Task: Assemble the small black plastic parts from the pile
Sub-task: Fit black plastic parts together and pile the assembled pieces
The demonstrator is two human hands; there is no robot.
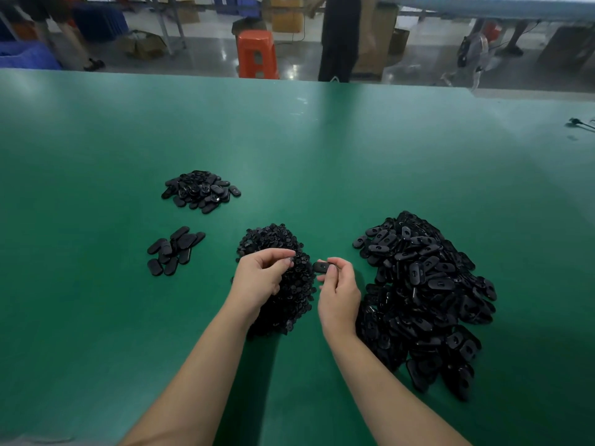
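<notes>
A heap of small round black parts (pixel 277 243) lies in front of me on the green table (pixel 322 149). My left hand (pixel 257 278) hovers over this heap and pinches one small round part (pixel 290 259) at its fingertips. My right hand (pixel 338 291), just to the right, holds a black oval plate (pixel 321 267) between thumb and fingers, a short gap from the left fingertips. A large pile of the same oval plates (pixel 425 294) spreads to the right of my right hand.
Two smaller groups of black oval pieces lie to the left: one heap (pixel 201 191) farther back, one flat cluster (pixel 174 251) nearer. A dark tool (pixel 579 123) rests at the table's right edge. Beyond the far edge stand an orange stool (pixel 257 54) and a person (pixel 339 37).
</notes>
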